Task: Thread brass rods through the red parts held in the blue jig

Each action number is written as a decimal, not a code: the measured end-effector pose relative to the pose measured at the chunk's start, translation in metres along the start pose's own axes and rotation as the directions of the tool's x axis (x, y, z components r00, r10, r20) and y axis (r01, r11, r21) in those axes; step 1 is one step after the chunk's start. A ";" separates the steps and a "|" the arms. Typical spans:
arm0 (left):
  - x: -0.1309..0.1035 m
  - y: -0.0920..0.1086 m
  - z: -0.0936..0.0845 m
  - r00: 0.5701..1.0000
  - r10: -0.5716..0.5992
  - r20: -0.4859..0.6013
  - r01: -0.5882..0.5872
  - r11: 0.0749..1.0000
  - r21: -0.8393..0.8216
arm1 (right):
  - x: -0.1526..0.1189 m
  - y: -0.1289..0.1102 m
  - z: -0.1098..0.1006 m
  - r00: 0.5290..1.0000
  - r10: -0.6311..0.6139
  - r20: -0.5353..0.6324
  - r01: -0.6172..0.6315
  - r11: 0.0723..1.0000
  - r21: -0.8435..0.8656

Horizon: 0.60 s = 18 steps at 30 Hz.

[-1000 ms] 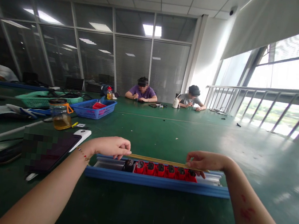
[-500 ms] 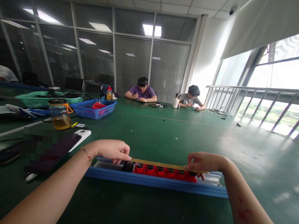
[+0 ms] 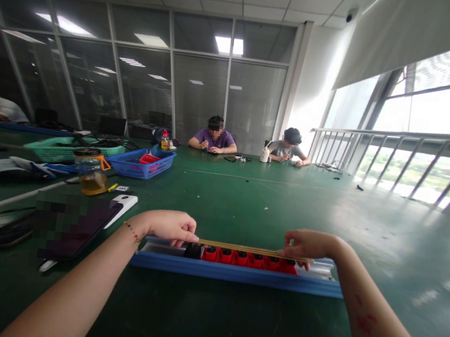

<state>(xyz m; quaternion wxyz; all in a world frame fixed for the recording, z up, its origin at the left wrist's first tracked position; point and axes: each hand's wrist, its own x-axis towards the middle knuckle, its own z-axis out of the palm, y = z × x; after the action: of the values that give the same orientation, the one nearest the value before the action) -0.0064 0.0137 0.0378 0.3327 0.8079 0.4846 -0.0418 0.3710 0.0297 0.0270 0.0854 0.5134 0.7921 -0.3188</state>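
A long blue rail [image 3: 236, 274] lies across the green table [image 3: 269, 207] in front of me. Its channel holds a row of several red parts [image 3: 249, 259] with a black one [image 3: 193, 251] at their left end. A thin brass-coloured strip [image 3: 239, 247] stretches over that row. My left hand [image 3: 168, 224] pinches the strip's left end and my right hand [image 3: 308, 244] pinches its right end. A beaded bracelet [image 3: 132, 232] is on my left wrist.
A dark tablet [image 3: 72, 226] and a white device [image 3: 122, 207] lie to my left, with a jar of amber liquid [image 3: 89, 172] behind. Blue [image 3: 140, 163] and green [image 3: 65, 150] baskets stand farther back. Two people sit at the far end; another person is at far left.
Both hands with the strip have sunk slightly toward the rail; the left hand has edged a little to the right. Nothing else has moved.
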 end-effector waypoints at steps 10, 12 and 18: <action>0.001 -0.003 0.000 1.000 -0.019 0.014 0.019 1.000 -0.016 | 0.006 0.004 0.002 0.998 -0.038 0.042 0.037 0.998 0.045; 0.000 -0.004 0.000 1.000 -0.024 -0.001 0.024 1.000 -0.004 | 0.006 0.005 0.002 0.998 -0.048 0.038 0.046 0.998 0.041; -0.003 -0.009 -0.005 0.997 0.035 -0.063 -0.030 0.995 0.092 | 0.005 0.005 0.001 0.996 -0.077 0.036 0.075 0.996 0.039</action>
<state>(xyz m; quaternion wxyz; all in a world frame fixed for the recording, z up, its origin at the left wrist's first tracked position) -0.0161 0.0173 0.0386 0.2806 0.8309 0.4795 -0.0322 0.3727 0.0345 0.0215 0.0783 0.4784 0.8032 -0.3462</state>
